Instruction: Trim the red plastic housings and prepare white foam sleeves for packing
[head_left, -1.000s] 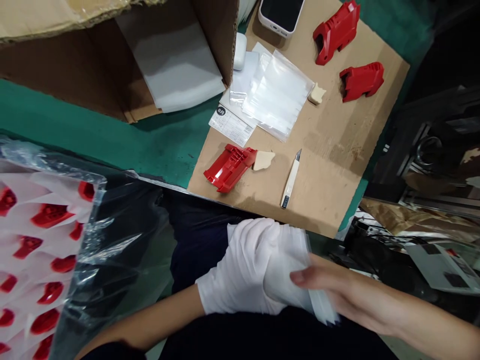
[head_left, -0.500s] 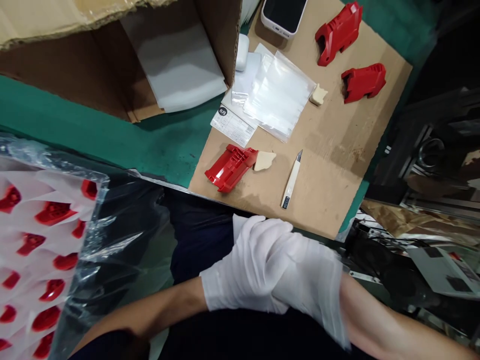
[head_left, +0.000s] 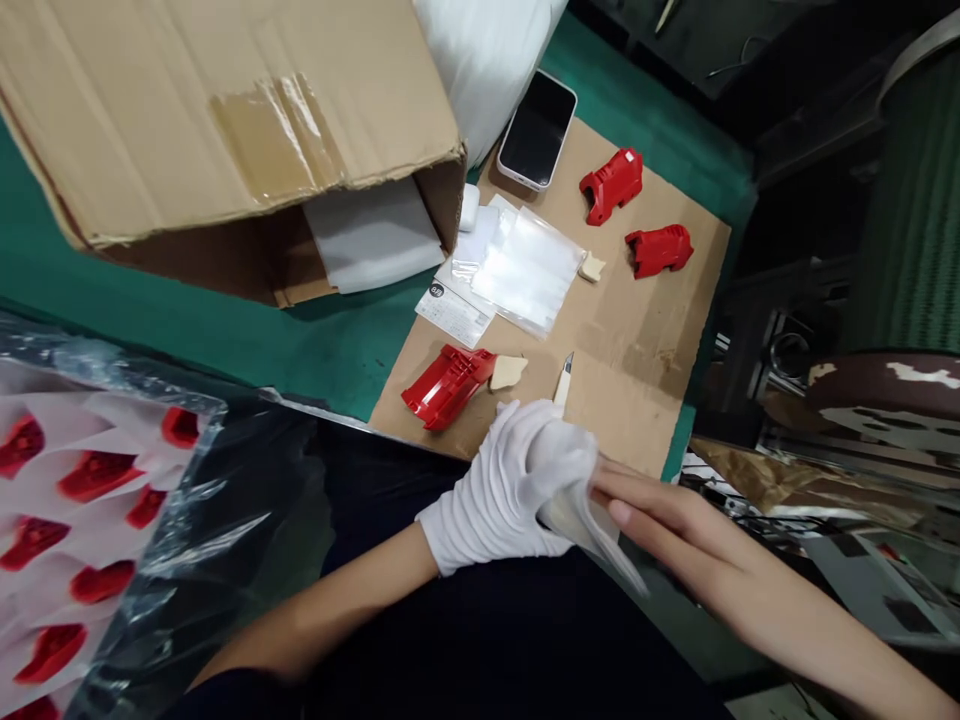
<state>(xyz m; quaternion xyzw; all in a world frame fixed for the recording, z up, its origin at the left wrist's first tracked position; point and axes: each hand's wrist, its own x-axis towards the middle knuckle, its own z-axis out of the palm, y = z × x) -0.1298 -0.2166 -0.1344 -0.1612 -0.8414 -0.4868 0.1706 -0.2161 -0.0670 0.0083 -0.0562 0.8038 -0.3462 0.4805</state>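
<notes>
My left hand (head_left: 491, 500), in a white knit glove, is closed on the loose white glove (head_left: 564, 462) at my right fingertips. My right hand (head_left: 664, 510) is bare at the back and thumb, its fingers stretched out and their tips hidden in that glove, whose cuff hangs wide below. Just beyond the hands lies a craft knife (head_left: 565, 380), blade pointing away, its lower handle covered. To its left, a red plastic housing (head_left: 446, 388) touches a beige, irregular piece (head_left: 508, 372) on the cardboard sheet (head_left: 626, 345).
Two more red housings (head_left: 613, 185) lie farther back, near a phone (head_left: 538, 130) and clear plastic bags (head_left: 529, 270). An open cardboard box (head_left: 337, 90) stands at upper left. Below it, a plastic-lined container (head_left: 214, 410) holds several red parts in white wrapping.
The glove has slid off most of my right hand, baring its back and thumb, as that hand drew away rightward. The view has shifted, showing more of the box.
</notes>
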